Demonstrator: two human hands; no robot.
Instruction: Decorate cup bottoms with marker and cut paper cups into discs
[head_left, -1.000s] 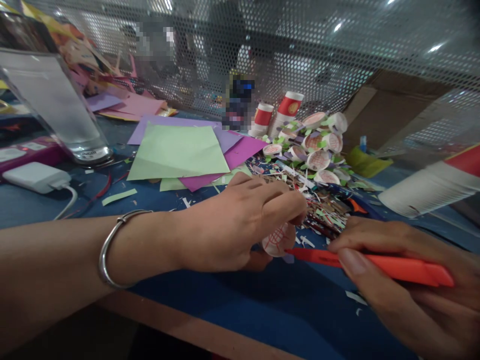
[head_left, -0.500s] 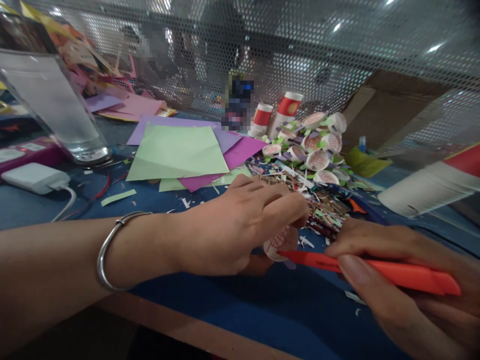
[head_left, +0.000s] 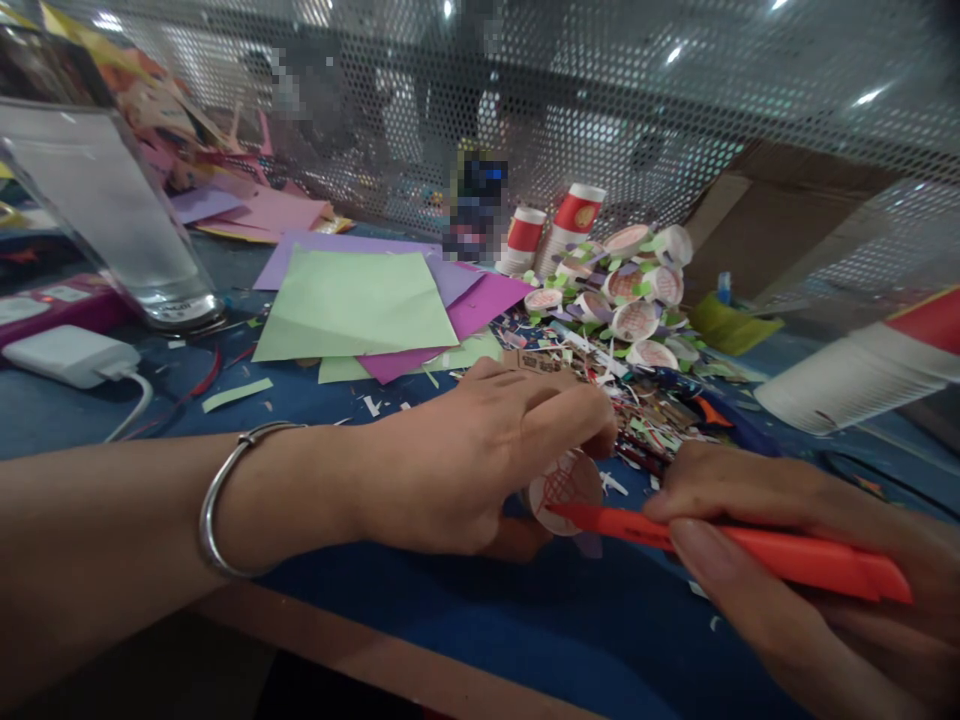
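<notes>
Head view, left hand: the fingers of the left hand (head_left: 480,460) grasp a small white round piece (head_left: 562,485), red lines drawn on its face, above the table (head_left: 465,600).
Right hand: the right hand (head_left: 795,490) grips a red pen (head_left: 795,562), its tip at the lower part of that face.
Cup stacks: two upright stacks of nested paper cups (head_left: 577,215) behind the decorated pieces (head_left: 636,322); another cup stack (head_left: 855,380), tilted, at right.
Bottle: a clear bottle (head_left: 142,200) with a dark top, at left; contents hard to tell.
Carton: a brown cardboard box (head_left: 787,220) by the perforated screen (head_left: 637,110); its inside is hidden.
</notes>
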